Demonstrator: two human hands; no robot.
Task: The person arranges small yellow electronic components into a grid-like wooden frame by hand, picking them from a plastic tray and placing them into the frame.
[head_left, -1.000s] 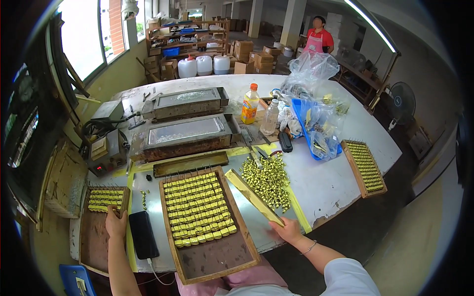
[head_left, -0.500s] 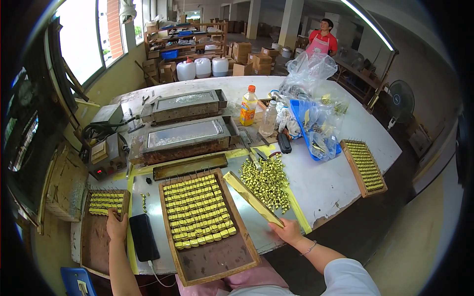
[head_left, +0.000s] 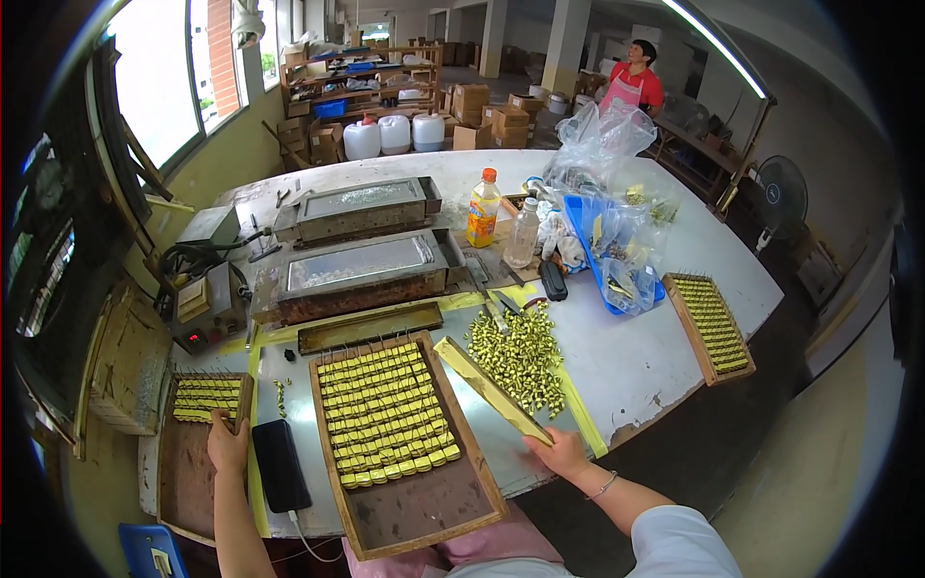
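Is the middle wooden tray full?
Only partly: the wooden tray holds rows of yellow pieces, but its near end shows brown bottom.

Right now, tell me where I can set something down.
Bare tabletop lies between the yellow tape, the blue tray and the far-right rack. The middle wooden tray's near end is bare too. It's crowded around the gold pieces and orange-capped bottle.

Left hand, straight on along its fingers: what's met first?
The left hand would likely meet the nearest row of yellow pieces in the left wooden tray; contact may already exist, depth unclear.
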